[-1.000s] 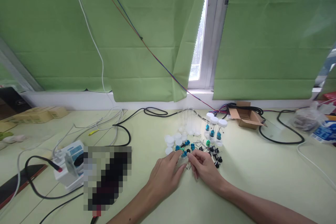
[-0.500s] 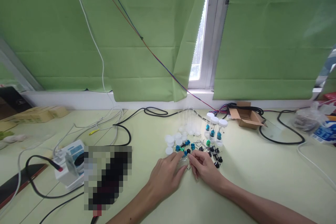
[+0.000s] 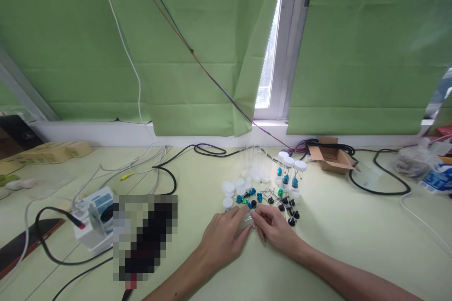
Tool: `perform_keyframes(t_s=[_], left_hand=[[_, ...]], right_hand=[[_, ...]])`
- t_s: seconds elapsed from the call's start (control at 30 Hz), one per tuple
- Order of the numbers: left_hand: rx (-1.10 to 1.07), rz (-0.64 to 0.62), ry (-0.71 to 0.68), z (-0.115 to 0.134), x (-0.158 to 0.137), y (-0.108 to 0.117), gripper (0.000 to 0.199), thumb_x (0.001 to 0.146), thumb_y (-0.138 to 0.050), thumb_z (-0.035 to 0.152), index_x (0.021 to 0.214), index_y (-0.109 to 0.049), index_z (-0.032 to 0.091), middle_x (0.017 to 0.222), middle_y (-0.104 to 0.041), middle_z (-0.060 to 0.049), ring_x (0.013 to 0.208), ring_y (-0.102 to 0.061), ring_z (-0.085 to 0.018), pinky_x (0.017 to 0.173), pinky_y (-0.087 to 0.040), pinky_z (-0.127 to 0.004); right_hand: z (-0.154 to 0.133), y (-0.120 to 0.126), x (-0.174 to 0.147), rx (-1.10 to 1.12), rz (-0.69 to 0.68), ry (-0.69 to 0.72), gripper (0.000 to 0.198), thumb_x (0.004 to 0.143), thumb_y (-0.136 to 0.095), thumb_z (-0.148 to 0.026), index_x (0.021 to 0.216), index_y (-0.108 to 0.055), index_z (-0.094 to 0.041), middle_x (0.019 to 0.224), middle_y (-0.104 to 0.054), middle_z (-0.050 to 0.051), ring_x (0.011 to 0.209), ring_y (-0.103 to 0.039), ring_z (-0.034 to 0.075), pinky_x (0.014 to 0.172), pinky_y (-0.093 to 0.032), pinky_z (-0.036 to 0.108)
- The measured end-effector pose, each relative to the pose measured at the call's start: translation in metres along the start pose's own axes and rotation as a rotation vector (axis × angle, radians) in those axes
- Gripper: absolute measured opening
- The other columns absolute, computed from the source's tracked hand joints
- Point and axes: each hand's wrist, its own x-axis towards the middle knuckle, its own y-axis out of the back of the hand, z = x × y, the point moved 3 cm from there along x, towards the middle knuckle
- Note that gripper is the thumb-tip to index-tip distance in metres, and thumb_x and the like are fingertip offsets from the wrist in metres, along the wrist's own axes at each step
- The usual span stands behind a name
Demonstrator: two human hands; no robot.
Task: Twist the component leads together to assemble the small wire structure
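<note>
My left hand [image 3: 223, 235] is closed around a clear plastic tube [image 3: 246, 220], thumb on the near side and fingers on the far side. My right hand [image 3: 276, 226] is pinched at the tube's right end; what its fingertips hold is hidden. Just beyond both hands lie small blue fittings [image 3: 260, 196], green fittings [image 3: 280, 192] and several black knob-like pieces with metal pins [image 3: 291, 221]. White round caps [image 3: 228, 203] lie beyond my left hand. Clear tubes [image 3: 259, 164] stand farther back. To their right stand three white-capped tubes [image 3: 288, 163] with blue fittings inside.
An open cardboard box [image 3: 332, 157] sits at the back right beside coiled black cable [image 3: 381, 192]. On the left are a white power strip [image 3: 93, 225] with plugs and cords, and a blurred-out patch [image 3: 148, 240]. Green blinds [image 3: 197, 33] hang behind the table.
My right fingertips have shifted very slightly left and down at the tube's end. The left hand keeps its hold, and the pieces on the table look unmoved.
</note>
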Motion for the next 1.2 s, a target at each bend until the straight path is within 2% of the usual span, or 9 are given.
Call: perform_keyframes(t_s=[0.8, 1.0, 1.13, 1.2], left_hand=[[-0.023, -0.007, -0.018, 0.0006, -0.0003, 0.0007, 0.028, 0.086, -0.051, 0.025, 0.113, -0.058, 0.028, 0.096, -0.07, -0.003, 0.081, -0.065, -0.023, 0.067, -0.046, -0.031], [-0.211, 0.085, 0.049, -0.0029, 0.0033, 0.0028, 0.026, 0.086, -0.055, 0.031, 0.11, -0.059, 0.026, 0.089, -0.069, -0.002, 0.074, -0.061, -0.018, 0.066, -0.045, -0.028], [-0.4, 0.183, 0.115, -0.0066, 0.0052, 0.0004, 0.018, 0.087, -0.053, 0.031, 0.102, -0.055, 0.022, 0.068, -0.054, 0.003, 0.059, -0.049, -0.014, 0.059, -0.041, -0.024], [-0.509, 0.233, 0.144, -0.0086, 0.0059, -0.001, 0.009, 0.088, -0.052, 0.029, 0.093, -0.052, 0.022, 0.065, -0.047, 0.005, 0.058, -0.045, -0.012, 0.058, -0.039, -0.023]], right_hand=[[-0.0031, 0.0005, -0.0012, -0.041, -0.048, 0.003, 0.041, 0.093, -0.05, -0.044, 0.06, -0.042, -0.02, 0.042, -0.042, -0.007, 0.038, -0.04, 0.009, 0.042, -0.028, 0.021], [-0.0036, 0.0017, -0.0036, -0.052, 0.1, 0.048, 0.042, 0.093, -0.05, -0.046, 0.06, -0.044, -0.02, 0.041, -0.041, -0.007, 0.037, -0.039, 0.009, 0.042, -0.03, 0.022], [-0.0023, 0.0026, -0.0059, -0.057, 0.21, 0.072, 0.041, 0.095, -0.045, -0.047, 0.064, -0.046, -0.02, 0.044, -0.041, -0.007, 0.035, -0.039, 0.009, 0.04, -0.031, 0.022], [-0.0034, 0.0032, -0.0062, -0.091, 0.249, 0.087, 0.04, 0.096, -0.045, -0.046, 0.065, -0.046, -0.02, 0.046, -0.042, -0.006, 0.036, -0.04, 0.009, 0.04, -0.032, 0.023]])
